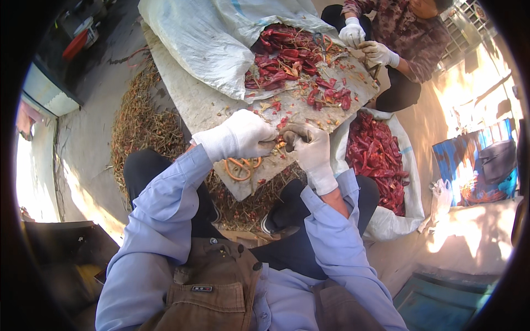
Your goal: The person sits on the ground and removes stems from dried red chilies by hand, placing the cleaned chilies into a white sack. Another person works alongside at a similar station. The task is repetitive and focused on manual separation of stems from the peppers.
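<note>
Both my hands wear white knit gloves and meet over the near part of a stone-like tabletop (215, 113). My left hand (248, 134) has its fingers curled; what it may hold is hidden. My right hand (308, 145), its fingertips stained dark, is bent close beside it, with small red and yellow chili bits (281, 145) between the two. Orange-handled scissors (242, 169) lie on the near corner, just below my left hand. Beyond my hands, dried red chilies (277, 74) spill from a white woven sack (207, 45) onto the tabletop.
A second white sack (414, 194) full of red chilies (374, 161) stands at the right. Stems are heaped on the floor (145, 120) at the left and under the table. Across the table, a gloved co-worker (401, 37) works near dark-bladed scissors (322, 44).
</note>
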